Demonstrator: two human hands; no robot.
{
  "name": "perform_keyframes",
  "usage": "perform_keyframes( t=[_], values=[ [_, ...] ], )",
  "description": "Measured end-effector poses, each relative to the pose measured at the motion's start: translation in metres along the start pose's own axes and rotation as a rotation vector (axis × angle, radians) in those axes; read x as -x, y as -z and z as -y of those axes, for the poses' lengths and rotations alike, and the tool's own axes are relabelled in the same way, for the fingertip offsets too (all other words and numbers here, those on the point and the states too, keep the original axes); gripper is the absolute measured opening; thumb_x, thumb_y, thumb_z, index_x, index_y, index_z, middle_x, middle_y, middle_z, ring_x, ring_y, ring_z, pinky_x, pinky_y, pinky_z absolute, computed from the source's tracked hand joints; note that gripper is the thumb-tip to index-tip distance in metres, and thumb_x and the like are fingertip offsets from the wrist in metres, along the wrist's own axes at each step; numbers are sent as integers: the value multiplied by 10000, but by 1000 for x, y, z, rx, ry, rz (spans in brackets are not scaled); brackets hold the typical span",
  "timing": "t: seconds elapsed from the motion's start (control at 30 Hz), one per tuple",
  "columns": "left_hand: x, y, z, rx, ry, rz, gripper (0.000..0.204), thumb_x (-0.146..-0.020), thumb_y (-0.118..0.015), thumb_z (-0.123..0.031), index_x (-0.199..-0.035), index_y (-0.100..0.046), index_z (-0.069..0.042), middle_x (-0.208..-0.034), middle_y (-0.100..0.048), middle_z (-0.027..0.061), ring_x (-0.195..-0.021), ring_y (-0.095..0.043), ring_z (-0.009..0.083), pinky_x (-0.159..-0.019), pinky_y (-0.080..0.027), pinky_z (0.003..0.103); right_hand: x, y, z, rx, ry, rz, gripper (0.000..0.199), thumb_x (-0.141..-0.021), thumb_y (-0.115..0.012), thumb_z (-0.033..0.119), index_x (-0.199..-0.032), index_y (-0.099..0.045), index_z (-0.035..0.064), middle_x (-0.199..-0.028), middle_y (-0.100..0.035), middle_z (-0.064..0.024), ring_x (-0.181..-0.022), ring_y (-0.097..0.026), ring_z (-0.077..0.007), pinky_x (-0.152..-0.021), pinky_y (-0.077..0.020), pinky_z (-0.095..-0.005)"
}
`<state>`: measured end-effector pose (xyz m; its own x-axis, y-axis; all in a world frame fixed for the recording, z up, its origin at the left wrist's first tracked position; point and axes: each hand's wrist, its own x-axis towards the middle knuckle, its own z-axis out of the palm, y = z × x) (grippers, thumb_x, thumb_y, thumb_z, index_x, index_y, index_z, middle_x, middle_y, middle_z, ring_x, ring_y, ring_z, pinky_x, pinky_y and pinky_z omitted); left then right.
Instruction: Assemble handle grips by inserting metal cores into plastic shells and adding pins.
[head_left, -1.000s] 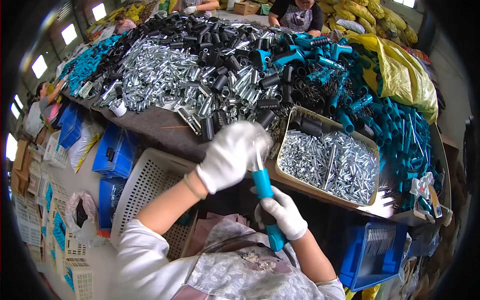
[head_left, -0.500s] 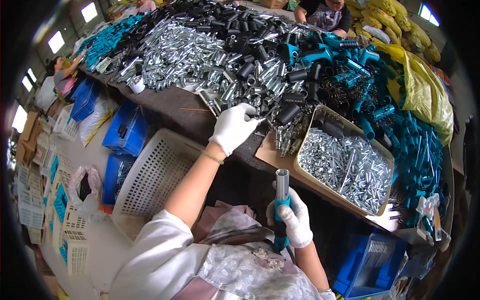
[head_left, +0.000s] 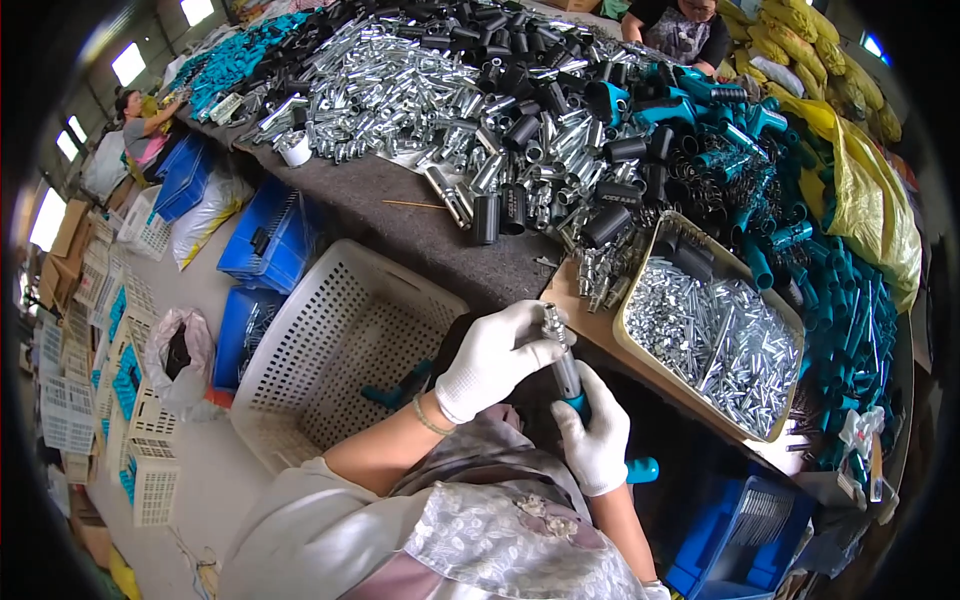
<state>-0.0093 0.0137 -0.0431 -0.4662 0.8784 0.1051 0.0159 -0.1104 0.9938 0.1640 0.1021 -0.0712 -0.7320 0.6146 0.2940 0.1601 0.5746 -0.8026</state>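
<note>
In front of my body, my right hand (head_left: 597, 430) is closed in a white glove around a teal tool handle (head_left: 577, 403) with a metal tube (head_left: 567, 378) standing out of its top. My gloved left hand (head_left: 500, 360) pinches a small stepped metal fitting (head_left: 553, 322) at the upper mouth of that tube. Whether the fitting is seated inside the tube is hidden by my fingers. A rounded teal end (head_left: 642, 470) shows beside my right wrist; its link to the handle is covered.
A perforated pale basket (head_left: 300, 375) at left holds a teal-and-black tool (head_left: 400, 385). The table carries heaped metal tubes (head_left: 375, 85), black sleeves (head_left: 605, 227) and teal housings (head_left: 850, 330). A tray (head_left: 622, 335) of small metal pins sits at right. Blue bins (head_left: 745, 530) flank me; co-workers sit beyond.
My left hand has come back from the table's parts to the tube's top, now with a metal fitting in it. The handle has tilted and risen slightly in my right hand.
</note>
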Motion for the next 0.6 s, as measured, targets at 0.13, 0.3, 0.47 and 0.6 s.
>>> perform_keyframes(
  t=[0.13,0.3,0.47,0.6],
  values=[
    [-5,0,-6,312,-48,239,317,-941,-688,-183,-1153,-624,43,-1073,-716,117,-1010,-664,174,-917,-520,309,1,22,-4,-748,-353,355,576,-876,-725,420,-1200,-623,-45,-817,-628,-56,-693,-584,-124,-645,-477,-264],
    [-8,18,-30,275,-300,702,352,-886,-715,-38,-1199,-625,97,-1186,-685,199,-1112,-662,278,-971,-516,362,8,21,-3,-1100,-343,606,610,-850,-703,524,-1004,-639,-63,-730,-613,-87,-612,-561,-150,-564,-426,-293],
    [-2,25,-55,-439,-279,326,401,-843,-775,-275,-1159,-665,-54,-940,-709,143,-828,-705,266,-739,-553,363,11,24,0,-507,-99,290,684,-901,-626,602,-1038,-619,-68,-612,-564,-48,-496,-485,-99,-485,-358,-235],
    [22,12,-51,-591,-232,219,204,-852,-726,-271,-866,-698,-69,-786,-699,97,-740,-692,306,-668,-539,399,10,25,-20,-466,-103,395,399,-991,-623,269,-1187,-604,-78,-726,-550,-12,-609,-450,-75,-537,-340,-223]
  ],
)
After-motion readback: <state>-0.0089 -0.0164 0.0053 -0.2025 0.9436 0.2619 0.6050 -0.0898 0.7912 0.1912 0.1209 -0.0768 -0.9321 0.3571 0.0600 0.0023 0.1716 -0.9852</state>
